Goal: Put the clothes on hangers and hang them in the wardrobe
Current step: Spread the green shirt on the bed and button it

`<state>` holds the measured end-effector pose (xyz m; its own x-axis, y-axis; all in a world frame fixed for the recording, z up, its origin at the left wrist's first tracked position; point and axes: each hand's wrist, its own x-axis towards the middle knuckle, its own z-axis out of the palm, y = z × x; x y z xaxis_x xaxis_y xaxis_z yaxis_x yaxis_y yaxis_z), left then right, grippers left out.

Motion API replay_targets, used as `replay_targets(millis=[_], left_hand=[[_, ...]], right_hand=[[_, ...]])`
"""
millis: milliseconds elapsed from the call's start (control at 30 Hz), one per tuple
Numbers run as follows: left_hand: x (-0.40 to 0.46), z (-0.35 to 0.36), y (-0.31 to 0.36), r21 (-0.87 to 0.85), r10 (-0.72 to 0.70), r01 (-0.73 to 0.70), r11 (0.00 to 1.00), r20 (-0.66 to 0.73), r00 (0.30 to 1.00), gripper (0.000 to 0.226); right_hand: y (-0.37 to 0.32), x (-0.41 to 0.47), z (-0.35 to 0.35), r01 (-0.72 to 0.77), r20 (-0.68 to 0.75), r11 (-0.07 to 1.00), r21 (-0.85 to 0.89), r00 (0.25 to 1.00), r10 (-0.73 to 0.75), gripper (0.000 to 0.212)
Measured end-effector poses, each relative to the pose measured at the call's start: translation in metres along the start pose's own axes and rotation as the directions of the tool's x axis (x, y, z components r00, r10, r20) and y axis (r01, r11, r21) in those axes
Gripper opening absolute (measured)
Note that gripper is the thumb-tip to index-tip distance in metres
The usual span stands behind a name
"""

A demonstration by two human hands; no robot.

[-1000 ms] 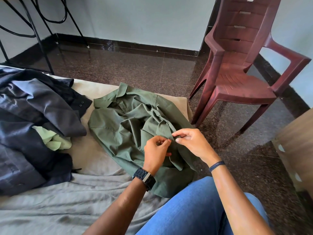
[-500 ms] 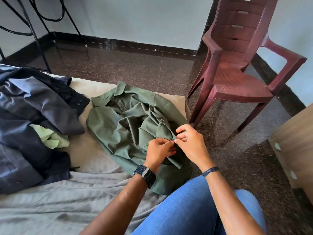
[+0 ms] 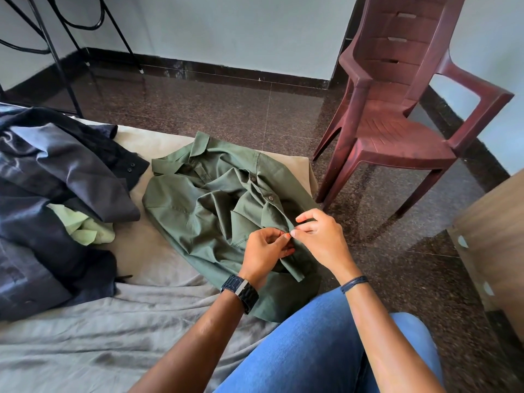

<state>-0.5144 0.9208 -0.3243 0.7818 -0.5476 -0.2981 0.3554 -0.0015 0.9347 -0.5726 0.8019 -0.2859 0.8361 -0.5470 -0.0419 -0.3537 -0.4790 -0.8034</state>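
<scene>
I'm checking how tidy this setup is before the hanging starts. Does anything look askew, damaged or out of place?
Nothing looks damaged or spilled. The olive green button shirt lies rumpled on the beige bed sheet, both hands pinching its front edge. The dark navy clothes sit in a loose heap over a light green garment. No hanger is visible.

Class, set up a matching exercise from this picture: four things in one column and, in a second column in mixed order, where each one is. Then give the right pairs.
Things:
1. green shirt
2. plastic chair
3. dark clothes
4. black watch

Places:
A. on the left wrist
B. piled at the left of the bed
C. on the floor, at the right
D. on the bed, pinched by both hands

Pairs: 1-D, 2-C, 3-B, 4-A. The left hand and right hand meet on the shirt's front edge.
</scene>
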Motion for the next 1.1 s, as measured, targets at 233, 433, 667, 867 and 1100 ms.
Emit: replay_targets(millis=[233,433,667,867,1100], left_hand=[[0.001,0.002,-0.002,0.026,-0.024,0.026,0.999,-0.074,0.997,0.014],[0.004,0.005,-0.001,0.054,-0.020,0.026,0.998,-0.108,0.994,0.018],[0.004,0.001,0.005,0.065,-0.027,0.029,0.997,-0.033,0.999,0.019],[0.005,0.001,0.003,0.207,0.041,-0.036,0.978,-0.023,0.999,0.024],[0.010,0.002,-0.001,0.140,0.084,-0.071,0.988,-0.089,0.993,0.026]], right_hand=[[0.006,-0.001,0.003,-0.092,0.056,0.968,0.233,0.995,0.081,0.015],[0.007,-0.003,0.004,-0.142,0.084,0.907,0.395,0.989,0.118,0.026],[0.013,-0.003,0.013,-0.082,-0.029,0.946,0.314,0.995,0.096,0.034],[0.012,-0.007,0.014,0.012,-0.086,0.985,0.172,0.996,0.003,0.027],[0.007,-0.014,0.021,0.164,-0.178,0.985,0.055,0.972,-0.152,0.030]])
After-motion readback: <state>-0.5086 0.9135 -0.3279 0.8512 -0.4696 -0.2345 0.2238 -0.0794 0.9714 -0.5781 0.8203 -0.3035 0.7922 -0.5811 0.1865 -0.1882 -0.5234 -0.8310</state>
